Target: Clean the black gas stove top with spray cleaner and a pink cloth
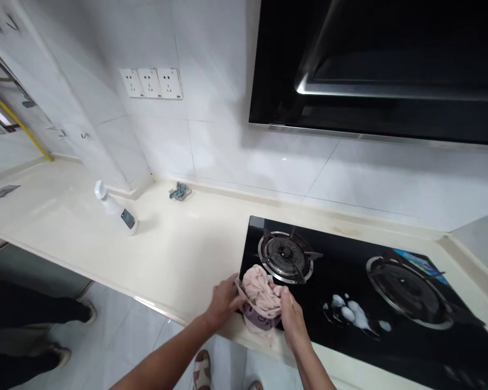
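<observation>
A bunched pink cloth (261, 290) with a purplish printed part is between my two hands, over the front left corner of the black gas stove (329, 336). My left hand (223, 298) grips its left edge with thumb and fingers. On the other side, my right hand (291, 314) is closed around the cloth's right edge. Just behind the cloth is the left burner (286, 254) with its pan support. White foam (351, 313) lies on the stove's glass, to the right of my right hand.
The right burner (408, 290) lies beyond the foam. A white spray bottle (116, 208) stands on the cream counter (179, 260), and a blue-grey scrubber (180, 190) lies near the wall. A black range hood (369, 70) overhangs the stove. At lower left are another person's legs (32, 314).
</observation>
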`<move>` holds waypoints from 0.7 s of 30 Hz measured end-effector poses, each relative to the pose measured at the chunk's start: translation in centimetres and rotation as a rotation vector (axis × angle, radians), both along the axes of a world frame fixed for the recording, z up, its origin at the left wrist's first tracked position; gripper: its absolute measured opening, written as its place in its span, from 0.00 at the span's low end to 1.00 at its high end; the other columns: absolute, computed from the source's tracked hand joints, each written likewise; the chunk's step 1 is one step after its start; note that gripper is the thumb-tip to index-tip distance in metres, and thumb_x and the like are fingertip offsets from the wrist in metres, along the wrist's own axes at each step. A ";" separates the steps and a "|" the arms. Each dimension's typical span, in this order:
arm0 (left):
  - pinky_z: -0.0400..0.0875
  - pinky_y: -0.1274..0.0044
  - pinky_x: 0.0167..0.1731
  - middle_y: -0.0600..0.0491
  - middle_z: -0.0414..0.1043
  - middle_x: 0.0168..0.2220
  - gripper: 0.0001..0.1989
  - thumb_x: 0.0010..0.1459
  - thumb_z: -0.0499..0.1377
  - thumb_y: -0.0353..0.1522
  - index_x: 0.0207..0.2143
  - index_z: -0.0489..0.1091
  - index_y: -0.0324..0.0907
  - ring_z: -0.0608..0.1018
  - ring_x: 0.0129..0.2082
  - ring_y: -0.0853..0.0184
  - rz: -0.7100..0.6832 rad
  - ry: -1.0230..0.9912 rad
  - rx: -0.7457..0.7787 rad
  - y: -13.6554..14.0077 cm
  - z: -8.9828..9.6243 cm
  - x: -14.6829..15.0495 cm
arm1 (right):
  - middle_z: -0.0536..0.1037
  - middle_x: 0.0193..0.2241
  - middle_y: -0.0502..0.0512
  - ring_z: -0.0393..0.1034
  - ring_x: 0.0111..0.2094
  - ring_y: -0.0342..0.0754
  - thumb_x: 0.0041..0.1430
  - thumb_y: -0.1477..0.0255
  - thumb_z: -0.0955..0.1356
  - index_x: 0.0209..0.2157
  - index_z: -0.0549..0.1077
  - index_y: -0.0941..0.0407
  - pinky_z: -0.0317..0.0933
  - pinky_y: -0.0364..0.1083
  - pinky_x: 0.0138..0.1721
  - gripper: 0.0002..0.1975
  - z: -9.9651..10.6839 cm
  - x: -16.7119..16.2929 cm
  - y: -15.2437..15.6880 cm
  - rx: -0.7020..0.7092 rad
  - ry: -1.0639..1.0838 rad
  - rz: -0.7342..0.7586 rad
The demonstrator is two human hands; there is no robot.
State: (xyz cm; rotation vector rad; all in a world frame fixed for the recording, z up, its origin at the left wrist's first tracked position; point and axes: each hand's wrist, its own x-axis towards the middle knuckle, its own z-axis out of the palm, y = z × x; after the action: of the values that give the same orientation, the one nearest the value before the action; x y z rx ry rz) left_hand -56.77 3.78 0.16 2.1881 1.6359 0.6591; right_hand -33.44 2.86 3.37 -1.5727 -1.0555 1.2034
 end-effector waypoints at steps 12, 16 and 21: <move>0.61 0.61 0.57 0.45 0.74 0.49 0.12 0.57 0.60 0.43 0.32 0.76 0.45 0.71 0.54 0.54 0.142 -0.703 -0.140 3.9 6.7 -5.7 | 0.72 0.55 0.59 0.67 0.58 0.53 0.63 0.49 0.60 0.53 0.73 0.51 0.59 0.53 0.61 0.27 0.2 -1.3 0.7 0.170 -0.273 -0.012; 0.71 0.67 0.44 0.49 0.76 0.34 0.17 0.57 0.55 0.46 0.32 0.73 0.42 0.76 0.39 0.59 0.406 -0.968 -0.195 5.6 8.8 -12.2 | 0.74 0.52 0.60 0.68 0.55 0.56 0.60 0.54 0.64 0.53 0.72 0.52 0.61 0.56 0.58 0.25 -3.1 -2.7 -1.4 0.212 -0.469 0.132; 0.73 0.70 0.34 0.51 0.74 0.26 0.15 0.45 0.61 0.43 0.27 0.71 0.41 0.77 0.29 0.62 0.603 -1.202 -0.288 4.4 7.8 -15.9 | 0.75 0.50 0.62 0.67 0.52 0.61 0.57 0.60 0.65 0.55 0.71 0.53 0.61 0.60 0.53 0.25 -5.4 -4.6 -2.6 0.255 -0.743 0.071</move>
State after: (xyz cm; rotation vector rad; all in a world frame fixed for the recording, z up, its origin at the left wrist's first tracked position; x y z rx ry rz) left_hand -72.67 8.23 7.96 0.6903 1.4532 1.3995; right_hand -38.05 0.22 -2.04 -1.8219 -1.6657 0.4753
